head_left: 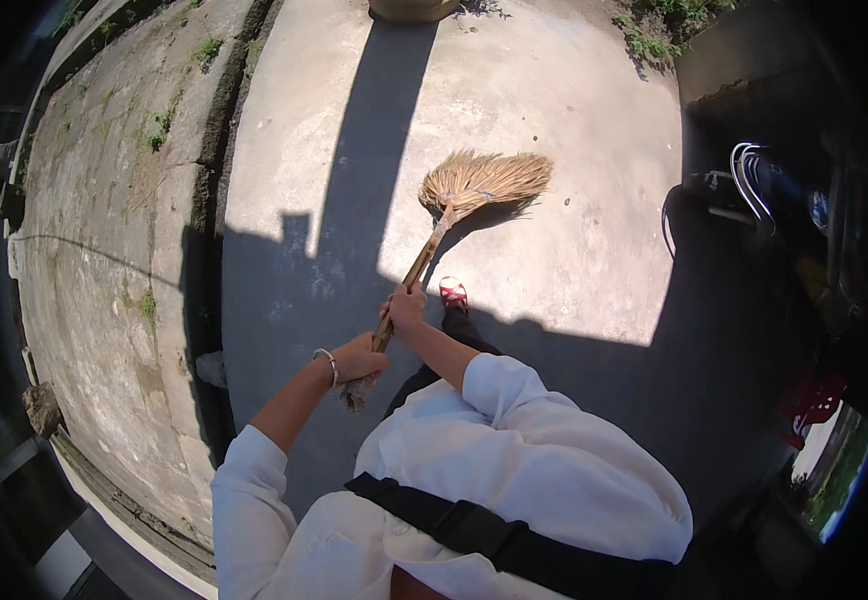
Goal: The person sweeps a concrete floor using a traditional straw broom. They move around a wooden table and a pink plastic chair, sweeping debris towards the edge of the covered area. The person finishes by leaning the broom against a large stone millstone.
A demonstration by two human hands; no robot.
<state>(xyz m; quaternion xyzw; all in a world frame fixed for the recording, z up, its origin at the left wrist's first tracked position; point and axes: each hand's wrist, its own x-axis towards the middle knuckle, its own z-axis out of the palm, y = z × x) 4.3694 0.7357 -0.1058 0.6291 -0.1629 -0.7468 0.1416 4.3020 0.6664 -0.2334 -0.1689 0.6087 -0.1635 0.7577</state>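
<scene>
A straw broom (484, 182) slants away from me, its wide tan bristle head over the sunlit concrete and its shadow just beside it. Closed round the frayed top end of the handle is my left hand (358, 357), with a bracelet at its wrist. My right hand (406, 308) grips the same handle further down, nearer the bristles. Whether the bristle tips touch the ground I cannot tell.
A dark gap (216, 150) runs along the left edge of the concrete floor (594, 250), beside a weathered slab (114, 250). A round-based object (414, 8) stands at the far end. Chrome curved bars (749, 185) show in shadow at right, and greenery (659, 28) grows at far right.
</scene>
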